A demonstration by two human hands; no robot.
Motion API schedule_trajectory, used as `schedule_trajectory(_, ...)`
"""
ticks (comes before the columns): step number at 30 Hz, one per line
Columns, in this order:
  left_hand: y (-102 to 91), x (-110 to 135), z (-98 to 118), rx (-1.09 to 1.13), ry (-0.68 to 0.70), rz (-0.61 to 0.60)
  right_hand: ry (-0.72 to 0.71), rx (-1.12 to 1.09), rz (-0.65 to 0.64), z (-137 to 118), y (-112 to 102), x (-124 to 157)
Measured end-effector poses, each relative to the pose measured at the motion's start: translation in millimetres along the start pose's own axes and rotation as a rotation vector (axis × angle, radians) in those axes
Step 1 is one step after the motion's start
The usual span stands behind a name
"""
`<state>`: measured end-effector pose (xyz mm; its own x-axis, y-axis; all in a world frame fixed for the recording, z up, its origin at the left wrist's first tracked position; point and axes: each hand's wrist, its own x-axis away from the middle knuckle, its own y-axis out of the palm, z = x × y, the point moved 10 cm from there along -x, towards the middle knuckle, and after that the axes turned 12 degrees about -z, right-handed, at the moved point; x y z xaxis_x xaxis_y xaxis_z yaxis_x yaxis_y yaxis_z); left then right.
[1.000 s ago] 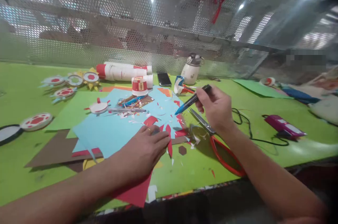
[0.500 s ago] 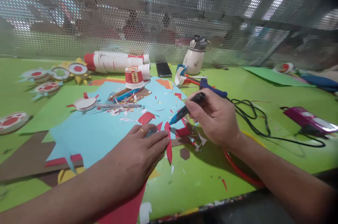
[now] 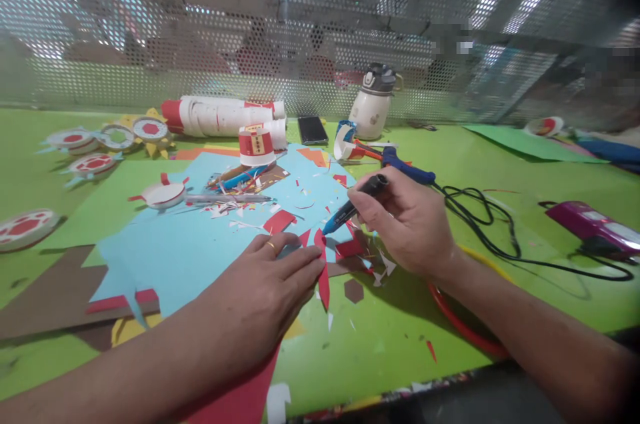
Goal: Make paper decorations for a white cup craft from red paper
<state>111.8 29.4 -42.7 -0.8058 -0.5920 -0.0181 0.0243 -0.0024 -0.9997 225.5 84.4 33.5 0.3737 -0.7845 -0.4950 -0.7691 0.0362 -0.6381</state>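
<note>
Between the finger and thumb of my right hand [image 3: 407, 221] is a blue and black marker pen [image 3: 350, 207], slanting down to the left. Its blue end is at the upper part of a narrow red paper strip [image 3: 323, 284] with pointed ends. My left hand [image 3: 280, 284] lies flat with its fingers stretched out, fingertips pressing the strip's left edge. A ring shows on one finger. Under both the strip and hand are a light blue paper sheet [image 3: 175, 257] and red scraps; a brown hexagon [image 3: 354, 291] lies to the right.
Paper-cup bottoms [image 3: 164, 194] with red tabs lie left. Stacked paper cups [image 3: 215, 116], a phone [image 3: 313, 130] and a bottle [image 3: 373, 107] stand or lie at the back by a perforated screen. Right are a blue-handled tool [image 3: 407, 167], a black cable [image 3: 480, 237] and a purple device [image 3: 590, 227].
The view has shifted slightly, so everything sits a little further right. Both hands, the marker pen and the red strip keep nearly the same places relative to each other.
</note>
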Motion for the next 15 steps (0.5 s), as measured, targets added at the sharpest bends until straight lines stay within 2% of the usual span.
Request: schedule_trajectory(15, 0.9, 0.0, -1.1, 0.004, -0.003, 0.003, 0.005, 0.016, -0.03, 3.7, 5.0, 0.0)
